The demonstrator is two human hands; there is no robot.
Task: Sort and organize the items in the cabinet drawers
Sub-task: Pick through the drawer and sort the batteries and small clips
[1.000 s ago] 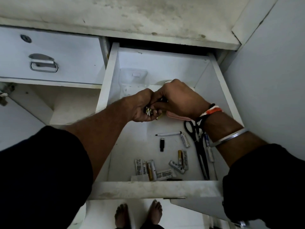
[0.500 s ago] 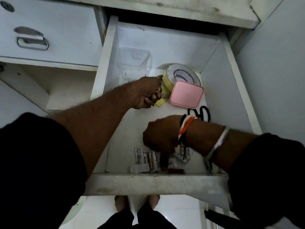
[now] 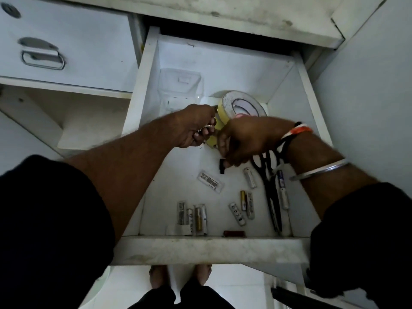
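White open drawer (image 3: 151, 70) holds the mess: loose AA batteries (image 3: 237, 214) scattered toward the front, black-handled scissors (image 3: 270, 197) along the rt wall, cream roll of tape (image 3: 242, 103) at the back next to a clear plastic container (image 3: 180, 85). Half a sec ago the right hand (image 3: 243, 141) was down among the front batteries; now it's back up mid-drawer w/ a small black stick-shaped object (image 3: 221, 166), prob. a USB drive, pinched at the fingertips, grip clenched on it. Left hand (image 3: 194, 127) has stayed near the tape, fist closed around small metallic bits, can't ID them. A labelled battery (image 3: 210, 181) now lies apart mid-floor. Looks like small items are being gathered hand to hand; batteries not yet grouped, sorting early.
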